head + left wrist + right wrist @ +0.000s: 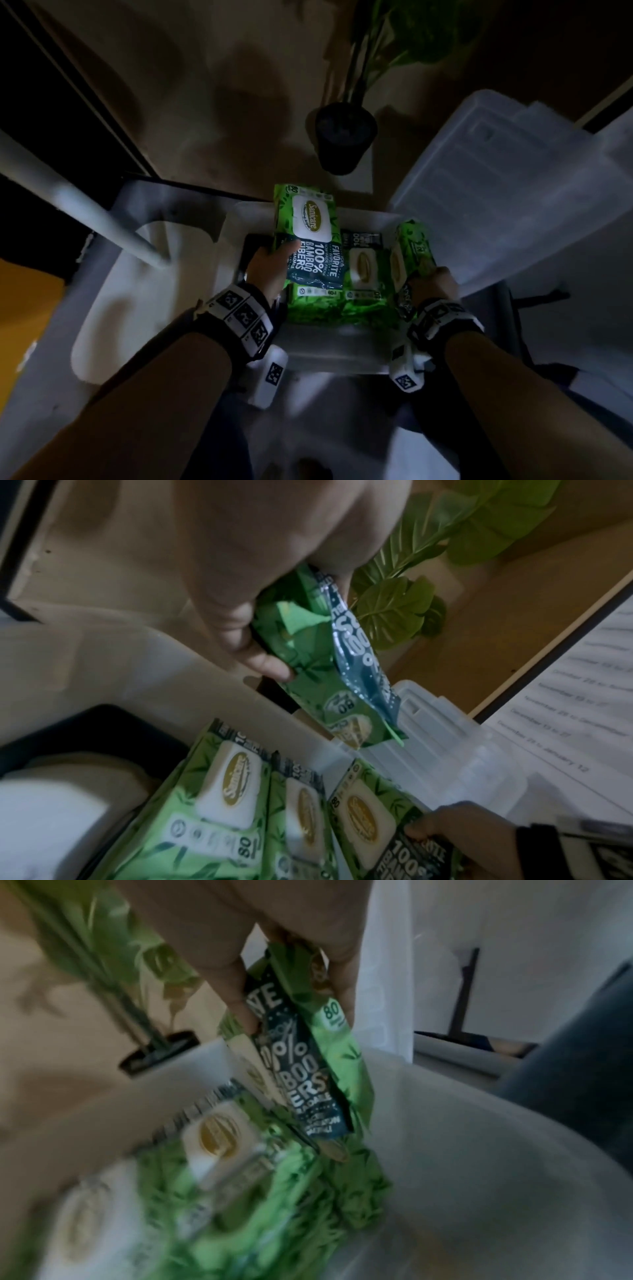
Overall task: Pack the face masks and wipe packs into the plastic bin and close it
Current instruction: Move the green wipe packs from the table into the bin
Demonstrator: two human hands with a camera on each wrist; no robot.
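A translucent plastic bin [329,356] sits below me with several green wipe packs [363,274] lying inside. My left hand [270,267] grips a green wipe pack [308,240] above the bin's left side, thumb on its face; the left wrist view shows its fingers [267,666] curled round that pack [325,674]. At the bin's right side my right hand [431,281] pinches another wipe pack [411,253] by its end, tilted on edge. In the right wrist view this pack [308,1069] hangs into the bin [479,1150]. No face masks are visible.
The clear bin lid [496,192] leans at the right. A potted plant in a dark pot [342,137] stands on the floor behind the bin. A white pole [78,202] slants at the left. A printed sheet [575,685] lies beside the lid.
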